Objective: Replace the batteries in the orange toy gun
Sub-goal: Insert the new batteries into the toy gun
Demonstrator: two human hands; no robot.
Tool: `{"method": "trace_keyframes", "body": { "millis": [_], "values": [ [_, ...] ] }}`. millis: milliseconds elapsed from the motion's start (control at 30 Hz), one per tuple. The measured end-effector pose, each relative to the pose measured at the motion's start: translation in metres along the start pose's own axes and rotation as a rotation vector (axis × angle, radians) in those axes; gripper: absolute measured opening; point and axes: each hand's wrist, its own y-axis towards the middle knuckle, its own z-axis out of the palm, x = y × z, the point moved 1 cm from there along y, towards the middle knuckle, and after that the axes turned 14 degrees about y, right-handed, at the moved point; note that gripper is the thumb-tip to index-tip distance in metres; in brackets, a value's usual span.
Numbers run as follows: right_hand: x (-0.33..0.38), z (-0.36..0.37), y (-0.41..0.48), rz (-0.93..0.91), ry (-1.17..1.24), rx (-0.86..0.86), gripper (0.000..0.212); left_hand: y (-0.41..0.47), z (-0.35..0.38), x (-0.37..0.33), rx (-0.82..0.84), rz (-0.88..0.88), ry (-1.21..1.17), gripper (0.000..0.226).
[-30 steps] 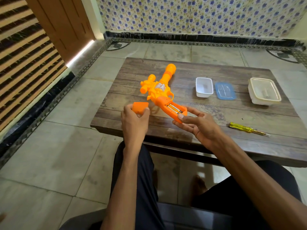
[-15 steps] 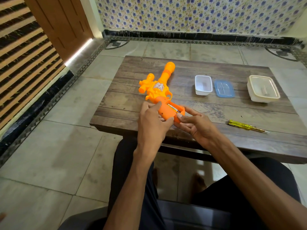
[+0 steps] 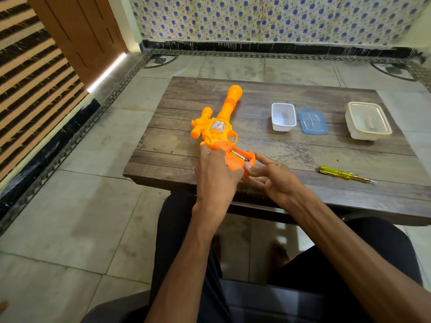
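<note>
The orange toy gun (image 3: 219,127) lies on the wooden table (image 3: 303,155), barrel pointing away from me and grip toward me. The grip's battery compartment shows batteries (image 3: 239,155) through a partly uncovered slot. My left hand (image 3: 215,173) presses the orange battery cover (image 3: 234,164) onto the grip. My right hand (image 3: 270,176) steadies the end of the grip with thumb and fingertips.
A yellow-handled screwdriver (image 3: 342,174) lies on the table to the right of my hands. Farther back stand a small white open tub (image 3: 283,116), its blue lid (image 3: 312,121) and a larger lidded clear container (image 3: 368,120). The table's near edge is over my knees.
My left hand brought the orange cover from the left of the gun onto the grip and now holds it over the compartment. My right hand stayed at the grip's end.
</note>
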Motion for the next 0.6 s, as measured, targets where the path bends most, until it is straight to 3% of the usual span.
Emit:
{"method": "trace_keyframes", "body": {
  "millis": [300, 467, 533, 600],
  "values": [
    [0.005, 0.001, 0.003, -0.002, -0.059, 0.017, 0.058, 0.005, 0.002, -0.002, 0.021, -0.018, -0.018, 0.05],
    [0.01, 0.004, 0.001, 0.011, -0.03, 0.019, 0.039, 0.011, 0.009, 0.006, 0.004, 0.074, -0.122, 0.061],
    [0.011, 0.004, 0.001, 0.016, 0.001, 0.034, 0.041, 0.012, 0.015, 0.009, 0.01, 0.009, -0.341, 0.063],
    [0.014, 0.006, -0.001, 0.022, 0.01, 0.042, 0.038, 0.012, 0.022, 0.012, -0.009, -0.227, -0.745, 0.06]
  ]
}}
